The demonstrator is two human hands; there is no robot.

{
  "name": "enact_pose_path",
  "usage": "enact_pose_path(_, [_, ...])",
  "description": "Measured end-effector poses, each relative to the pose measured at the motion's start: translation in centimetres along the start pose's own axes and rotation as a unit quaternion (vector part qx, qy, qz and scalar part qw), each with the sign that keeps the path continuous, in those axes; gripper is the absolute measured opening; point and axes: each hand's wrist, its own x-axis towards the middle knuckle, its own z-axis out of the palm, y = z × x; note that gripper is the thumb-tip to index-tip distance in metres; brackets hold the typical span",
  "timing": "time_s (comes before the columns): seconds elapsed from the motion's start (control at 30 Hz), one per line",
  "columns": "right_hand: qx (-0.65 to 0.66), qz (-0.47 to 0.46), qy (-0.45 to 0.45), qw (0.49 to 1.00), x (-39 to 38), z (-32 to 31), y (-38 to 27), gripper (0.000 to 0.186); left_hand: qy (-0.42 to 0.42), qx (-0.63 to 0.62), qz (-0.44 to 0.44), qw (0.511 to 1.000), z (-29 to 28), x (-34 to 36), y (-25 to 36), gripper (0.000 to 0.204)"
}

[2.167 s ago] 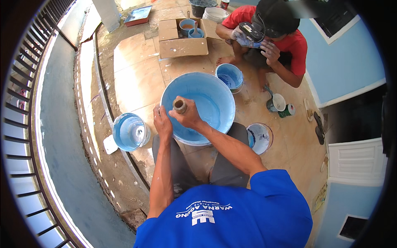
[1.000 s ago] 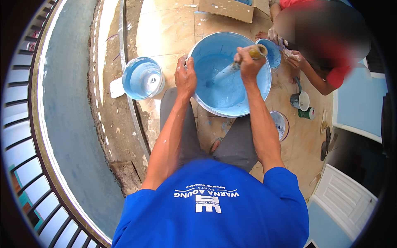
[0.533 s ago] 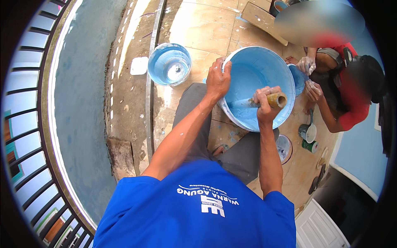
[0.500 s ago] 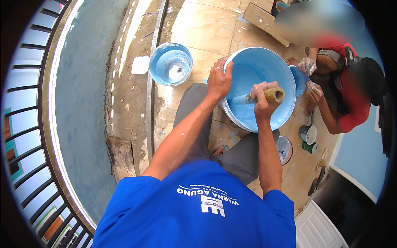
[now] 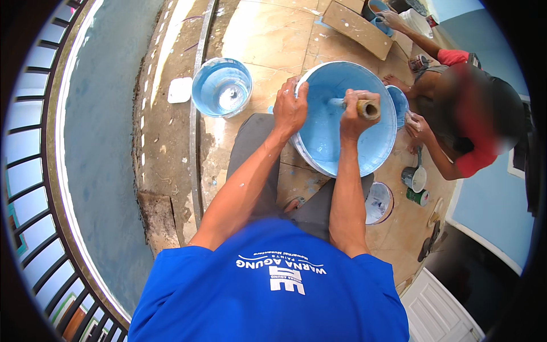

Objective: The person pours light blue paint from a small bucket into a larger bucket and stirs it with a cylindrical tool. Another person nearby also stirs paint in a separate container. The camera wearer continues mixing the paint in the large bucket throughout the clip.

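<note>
A large white bucket [image 5: 393, 137] coated inside with light blue paint [image 5: 326, 142] stands between my knees. My left hand [image 5: 290, 108] is closed over its left rim, thumb on the inside. In my right hand [image 5: 358, 121] is a yellowish hollow-ended stick [image 5: 369, 109], gripped near its top over the bucket. Its pale blue-coated lower part slants down to the left into the bucket. Left of my left hand stands a smaller bucket [image 5: 246, 97] smeared with blue paint.
A co-worker crouches at the right, one hand [image 5: 419, 126] by a small blue bucket [image 5: 400, 105], the other [image 5: 392, 20] at containers farther back. Nearby are a paint-stained board [image 5: 356, 29], a white pail [image 5: 387, 199], a dipper [image 5: 419, 178] and a green can [image 5: 419, 197]. A railing [image 5: 43, 196] runs along the left.
My right hand has shifted slightly, and the stick points a little differently. The co-worker has stretched one arm away to the containers at the back. The view has shifted slightly.
</note>
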Motion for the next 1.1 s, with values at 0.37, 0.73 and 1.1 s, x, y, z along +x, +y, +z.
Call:
enact_pose_path(0.37, [0.071,0.112,-0.218,0.967,-4.5,-6.4,-6.8,0.022,-0.017,0.080,0.051,0.995,0.3,0.2,0.0,0.044])
enact_pose_path(0.73, [-0.062,-0.013,-0.035,0.997,3.9,-4.7,0.3,0.019,-0.107,0.298,0.352,0.881,1.4,1.7,4.4,0.053])
enact_pose_path(1.1, [0.085,0.128,-0.160,0.975,-3.0,-0.7,-4.5,0.028,-0.021,0.173,0.256,0.951,1.2,2.9,2.4,0.035])
